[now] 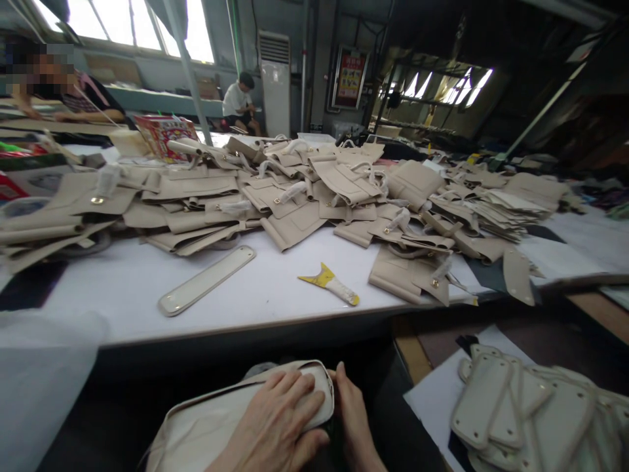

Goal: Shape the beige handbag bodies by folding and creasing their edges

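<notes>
A pale beige handbag (196, 429) lies in front of me below the table edge, its long, rounded-end panel facing up inside a thin raised rim. My left hand (280, 419) lies flat on this panel, fingers stretched toward the rounded end, thumb apart. At that end my right hand (352, 410) grips the bag's rim from the side; some of its fingers are hidden behind the edge. On the white table beyond lie a loose long base panel (209, 280) with rounded ends and a yellow forked tool (328, 283) with a white-wrapped handle.
Many beige handbags (295, 190) with wrapped handles are heaped across the white table (275, 308). At lower right, a stack of base panels (535, 406) rests on white paper. Clear plastic (44, 380) hangs at left. Two people sit farther back.
</notes>
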Available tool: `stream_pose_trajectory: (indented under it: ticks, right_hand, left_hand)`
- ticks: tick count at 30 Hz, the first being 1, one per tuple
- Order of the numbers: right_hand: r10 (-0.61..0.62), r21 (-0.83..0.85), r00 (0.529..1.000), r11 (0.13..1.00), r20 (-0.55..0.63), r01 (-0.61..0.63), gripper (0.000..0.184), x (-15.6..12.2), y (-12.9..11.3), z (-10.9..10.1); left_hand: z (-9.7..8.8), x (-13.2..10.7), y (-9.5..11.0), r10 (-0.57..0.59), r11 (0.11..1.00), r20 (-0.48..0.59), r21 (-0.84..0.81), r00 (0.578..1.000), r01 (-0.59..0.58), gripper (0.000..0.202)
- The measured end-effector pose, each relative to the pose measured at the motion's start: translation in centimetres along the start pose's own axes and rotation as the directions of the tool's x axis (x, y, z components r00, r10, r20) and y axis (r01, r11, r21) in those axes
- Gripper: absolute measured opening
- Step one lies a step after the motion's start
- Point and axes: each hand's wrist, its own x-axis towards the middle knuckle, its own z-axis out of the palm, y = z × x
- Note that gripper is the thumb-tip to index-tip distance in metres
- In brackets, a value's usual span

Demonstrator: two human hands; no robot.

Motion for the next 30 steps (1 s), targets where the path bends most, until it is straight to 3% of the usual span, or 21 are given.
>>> stream_pose_trajectory:
  ticks: [4,7,12,18,25,30]
  right_hand:
    - [-0.073,-0.053,0.988,0.995,0.140,0.081,0.063,-2.5,-1.9,-1.8]
    - [-0.124,-0.083,0.977,0.987,0.175,0.141,0.052,-3.8,-2.8,-1.7]
    - [-0.014,0.081,0.993,0.997,0.121,0.004,0.053,-3.6,-2.6,-0.6]
    - [-0.013,0.152,0.984,0.988,0.176,-0.014,0.048,-4.2,-3.4,0.2]
    - [-0.045,-0.145,0.987,0.987,0.154,0.068,0.060,-3.6,-3.2,0.5]
    - [-0.078,-0.386,0.983,0.912,0.165,0.137,0.069,-2.5,-3.5,0.3]
  left_hand:
    - [0.5,-0.2,-0.3,0.036,0.999,-0.057,-0.013,0.998,-0.037,0.032]
    - [0.7,-0.2,-0.6,0.048,0.999,-0.060,-0.008,0.997,-0.048,0.030]
    - [1.1,-0.3,-0.9,0.045,0.998,-0.073,-0.030,0.996,-0.047,0.024]
    - [2.0,-1.1,-1.2,0.034,0.999,-0.116,0.005,0.993,-0.034,0.037]
    - [2.9,-2.2,-1.7,0.095,0.994,-0.232,0.082,0.968,-0.077,0.045]
    - [2.9,-3.5,-2.9,0.173,0.984,-0.320,0.106,0.932,-0.146,0.040]
